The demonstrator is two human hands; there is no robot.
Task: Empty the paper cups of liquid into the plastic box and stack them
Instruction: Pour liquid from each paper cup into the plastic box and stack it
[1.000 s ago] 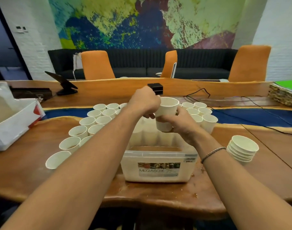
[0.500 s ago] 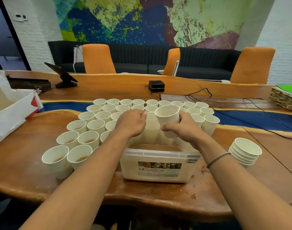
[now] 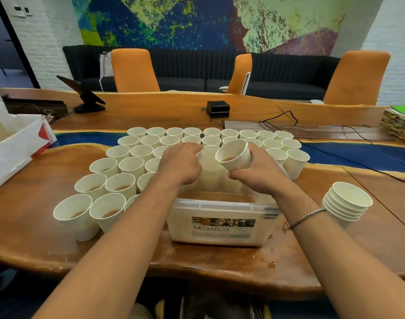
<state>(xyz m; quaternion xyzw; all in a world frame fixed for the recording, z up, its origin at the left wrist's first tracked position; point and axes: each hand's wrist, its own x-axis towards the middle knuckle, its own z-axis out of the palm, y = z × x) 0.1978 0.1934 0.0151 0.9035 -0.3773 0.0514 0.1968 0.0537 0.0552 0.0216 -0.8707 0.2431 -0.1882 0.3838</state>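
Note:
My right hand (image 3: 259, 173) grips a white paper cup (image 3: 234, 155) above the clear plastic box (image 3: 222, 226). The cup tilts left, with brown liquid at its lip. Brown liquid (image 3: 210, 194) lies in the box. My left hand (image 3: 180, 164) hovers at the box's far left side, its fingers loosely curled with nothing seen in them. Several upright cups (image 3: 121, 187) holding brown liquid stand in rows left of and behind the box. A stack of empty cups (image 3: 346, 203) stands right of the box.
A white carton (image 3: 15, 146) sits at the table's left edge. Behind the cups are a black box (image 3: 218, 108), a tablet on a stand (image 3: 84, 93) and cables (image 3: 335, 139). Brown drops (image 3: 270, 263) spot the wood near the front edge.
My left hand has let go of the cup and dropped to the left. My right hand has lowered the cup over the box and tilted it leftward.

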